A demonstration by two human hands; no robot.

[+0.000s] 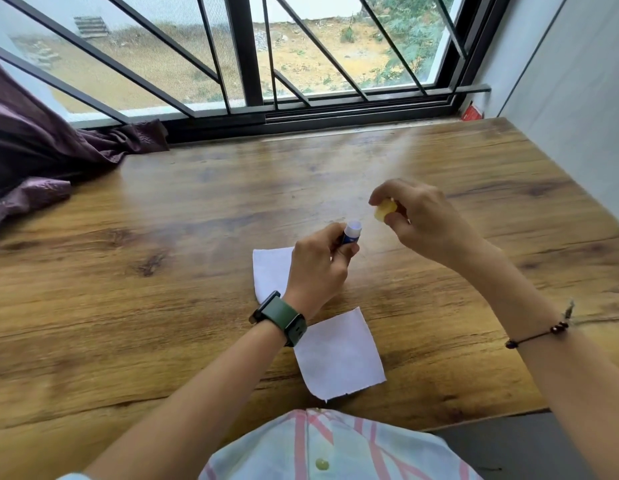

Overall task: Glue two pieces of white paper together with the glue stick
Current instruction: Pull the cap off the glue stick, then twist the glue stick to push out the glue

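My left hand [318, 265] is shut on a blue glue stick [351, 233], held upright above the table with its white tip uncovered. A short way to the right, my right hand [422, 223] pinches the yellow cap [384, 211], which is off the stick. Two white paper pieces lie flat on the wooden table [128, 271]. One paper piece [270, 271] is partly hidden under my left hand. The other paper piece [339, 355] lies nearer to me, just right of my left wrist.
A dark purple cloth [41, 150] is heaped at the table's far left. A barred window [245, 64] runs along the far edge, and a white wall [571, 98] bounds the right side. A small red object [471, 114] sits on the sill at the far right corner.
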